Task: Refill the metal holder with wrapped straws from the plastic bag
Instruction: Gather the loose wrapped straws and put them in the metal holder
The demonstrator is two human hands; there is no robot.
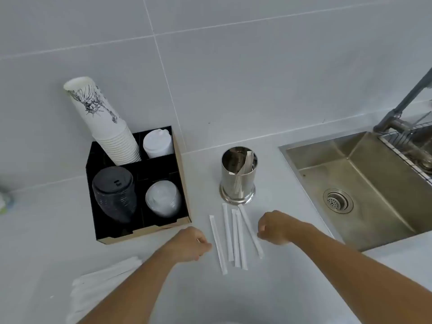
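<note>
Grey tile and a pale worktop (pixel 268 288) fill the view, with five wrapped straws (pixel 236 239) lying loose on it between the two hands. Their long axes run away from the person, roughly parallel, the rightmost one slanting, far ends pointing toward the holder (pixel 238 176) just beyond them. The left hand (pixel 190 244) sits just left of the outermost straw, its fingers curled under and seemingly holding nothing (the tips are hidden, so a pinch cannot be ruled out). The right hand (pixel 277 228) sits just right of the slanted straw, fingers likewise curled in, apparently without a grip. Both hands are about equally near; the right is closer to the holder, which has only a few straws inside. The bag (pixel 100 286) lies near the left forearm, behind the left fingers. Likely next: sweep the straws together sideways, then lift them end-on into the holder.
</note>
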